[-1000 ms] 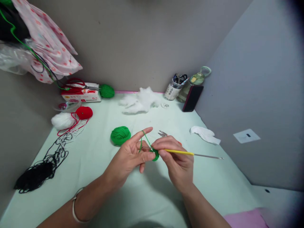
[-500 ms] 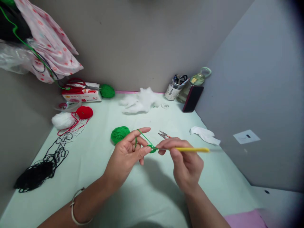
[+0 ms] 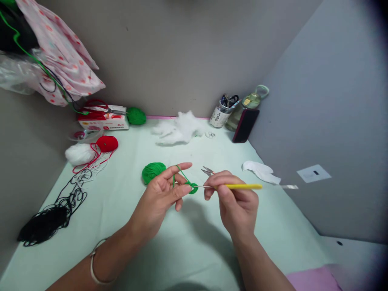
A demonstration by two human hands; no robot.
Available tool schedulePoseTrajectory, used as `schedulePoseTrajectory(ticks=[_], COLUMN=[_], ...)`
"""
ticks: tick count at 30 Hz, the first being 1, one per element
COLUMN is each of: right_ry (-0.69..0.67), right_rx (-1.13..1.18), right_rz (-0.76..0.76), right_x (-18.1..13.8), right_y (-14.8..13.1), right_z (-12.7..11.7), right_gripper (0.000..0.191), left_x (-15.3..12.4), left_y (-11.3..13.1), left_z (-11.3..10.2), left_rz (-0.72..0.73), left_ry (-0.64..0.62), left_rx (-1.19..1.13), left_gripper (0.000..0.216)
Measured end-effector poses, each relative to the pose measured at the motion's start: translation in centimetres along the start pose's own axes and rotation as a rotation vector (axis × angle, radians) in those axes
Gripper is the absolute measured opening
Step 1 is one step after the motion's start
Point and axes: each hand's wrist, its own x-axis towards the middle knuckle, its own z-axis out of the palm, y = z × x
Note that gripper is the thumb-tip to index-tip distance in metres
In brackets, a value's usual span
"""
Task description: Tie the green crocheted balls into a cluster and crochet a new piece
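Between its thumb and fingers my left hand [image 3: 163, 192] pinches a small ring of green crochet work [image 3: 193, 188]. A green strand runs over its raised index finger down to the piece. My right hand [image 3: 238, 200] grips a crochet hook [image 3: 242, 186] by its yellow handle, and the thin metal shaft points left with its tip at the green work. Behind my left hand lies a ball of green yarn [image 3: 153, 172]. Small scissors [image 3: 207, 171] rest just beyond my right fingers, their handles hidden by the hand.
White stuffing [image 3: 182, 128] lies at the back. A pen holder [image 3: 220, 114], a bottle [image 3: 251, 100] and a phone [image 3: 245, 125] stand back right. White cloth [image 3: 261, 172] lies at the right. Black yarn [image 3: 45, 224], red yarn [image 3: 107, 143] and a box [image 3: 104, 120] line the left.
The hook has shifted left with my right hand, its tip now deeper at the green work. The green ring shows more openly, and the strand from the index finger is shorter.
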Motion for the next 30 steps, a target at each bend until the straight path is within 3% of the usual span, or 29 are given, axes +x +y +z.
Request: schedulePoseTrajectory(ticks=[3,5,8,10,15,21,26,30], right_ry=[-0.028,-0.047,-0.090,-0.102,0.021,0.101,-0.038,-0.073], right_rx=[0.045,-0.177,-0.552,-0.603,-0.174,0.205,0.178,0.104], right_rz=[0.049,-0.072,-0.343,-0.412,-0.095,0.230,0.174,0.121], right_x=[-0.1,-0.7,-1.6,-1.7,-0.3,0.9,0.2,-0.2], right_y=[0.2,0.5,0.8,0.8,0.3,0.0,0.3,0.5], right_z=[0.2,0.3,0.3,0.2,0.0,-0.4,0.1,0.2], right_gripper=[0.021,0.024,0.042,0.048,0.024,0.016,0.013,0.014], left_x=[-0.3,-0.5,-0.6,-0.5,0.0,0.1,-0.1,0.0], left_y=[-0.5,-1.0,-1.5,-1.5,-0.6,0.0,-0.6,-0.7], left_z=[0.3,0.6,0.7,0.6,-0.2,-0.9,-0.3,-0.2], left_rz=[0.087,0.096,0.059,-0.007,-0.151,-0.089,0.000,0.044], left_ry=[0.067,0.088,0.023,-0.051,-0.151,-0.162,-0.120,-0.142], left_rx=[0.114,0.125,0.074,0.003,-0.171,-0.123,0.025,0.091], left_gripper=[0.053,0.059,0.062,0.059,0.041,0.026,0.030,0.030])
